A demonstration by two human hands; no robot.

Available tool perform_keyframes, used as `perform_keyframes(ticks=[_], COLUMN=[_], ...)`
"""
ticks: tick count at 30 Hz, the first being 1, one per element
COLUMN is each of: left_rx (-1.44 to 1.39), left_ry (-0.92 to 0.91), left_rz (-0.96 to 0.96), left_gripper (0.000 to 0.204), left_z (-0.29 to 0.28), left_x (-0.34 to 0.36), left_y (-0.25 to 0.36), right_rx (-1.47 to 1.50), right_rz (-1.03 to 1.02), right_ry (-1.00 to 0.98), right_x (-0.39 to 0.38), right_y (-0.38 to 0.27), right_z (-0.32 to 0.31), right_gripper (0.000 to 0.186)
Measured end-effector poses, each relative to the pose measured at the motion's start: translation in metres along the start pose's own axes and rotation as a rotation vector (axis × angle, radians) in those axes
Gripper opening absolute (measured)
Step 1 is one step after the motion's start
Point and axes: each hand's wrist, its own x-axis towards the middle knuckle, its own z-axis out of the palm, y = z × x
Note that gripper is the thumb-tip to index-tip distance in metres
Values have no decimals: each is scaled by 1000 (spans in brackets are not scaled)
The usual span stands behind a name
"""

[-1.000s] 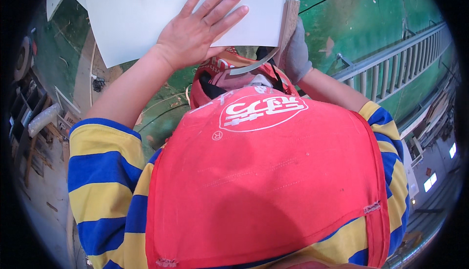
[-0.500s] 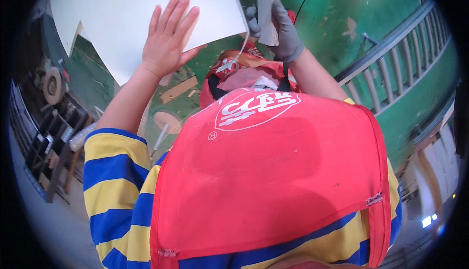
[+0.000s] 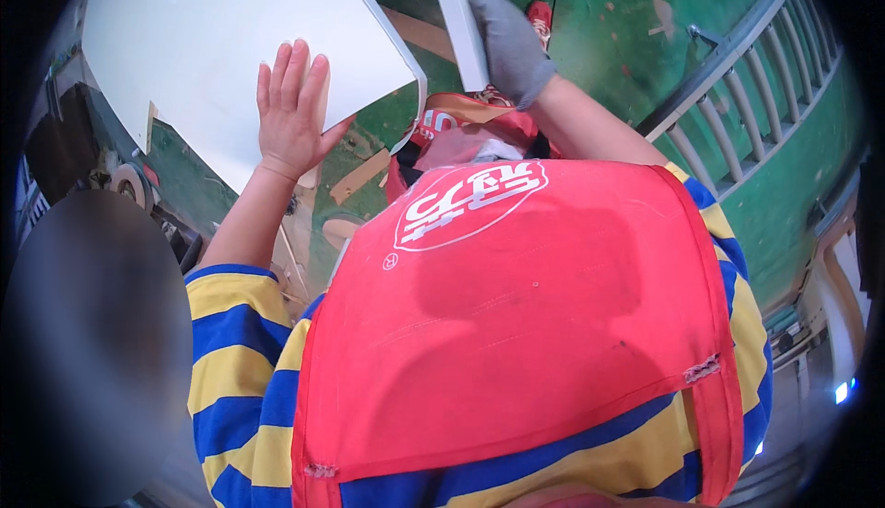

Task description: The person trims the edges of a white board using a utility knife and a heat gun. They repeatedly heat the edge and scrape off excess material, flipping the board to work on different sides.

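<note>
A large white panel (image 3: 212, 38) with a thin edge is held up in front of me at the upper left. My left hand (image 3: 293, 107) is bare and lies flat against its face, fingers spread. My right hand (image 3: 509, 42) wears a grey glove and grips a narrow white board (image 3: 454, 1) that stands on edge beside the panel's right side. A red vest (image 3: 525, 324) over a blue and yellow striped shirt fills the lower picture.
Below lies a green floor (image 3: 627, 29) with a grey metal railing (image 3: 737, 93) running along the right. Wooden offcuts (image 3: 359, 176) and a round roll (image 3: 134, 185) lie on the floor at the left. A dark blurred shape (image 3: 92, 342) covers the lower left.
The white panel has swung toward the left and tilted, with my left hand staying flat on it. My gloved right hand has risen along the narrow board.
</note>
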Motion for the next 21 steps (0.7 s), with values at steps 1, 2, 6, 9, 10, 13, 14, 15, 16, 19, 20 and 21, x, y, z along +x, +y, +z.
perform_keyframes(ticks=[1,2,6,9,10,13,14,15,16,19,20,21], left_rx=[-8,-17,-29,-38,-51,-54,-58,-62,-60,-71,-74,-77], left_ry=[2,4,-6,-45,-50,-72,-79,-87,-96,-119,-124,-129], left_rz=[-2,-5,-11,-26,-31,-31,-32,-31,-28,-26,-33,-39], left_gripper=[81,80,80,81,82,83,84,85,86,88,89,90], left_z=[0,1,-2,-5,-5,-7,-7,-8,-8,-10,-10,-10], left_x=[-1,-1,0,2,3,2,2,2,2,2,0,-1], left_y=[0,0,0,2,2,5,5,5,4,5,4,3], right_rx=[-27,-15,130,48,31,111,163,182,207,163,118,74], right_rz=[41,129,228,312,288,305,326,338,348,383,367,335], right_ry=[-57,-67,-53,-10,-12,48,84,67,48,40,56,34], right_x=[5,7,15,16,16,11,8,4,2,-7,-12,-10], right_y=[3,4,32,29,28,18,14,9,1,-18,-25,-20], right_z=[12,23,44,40,38,44,47,49,54,66,72,68], right_gripper=[54,55,64,69,68,63,62,60,59,56,56,55])
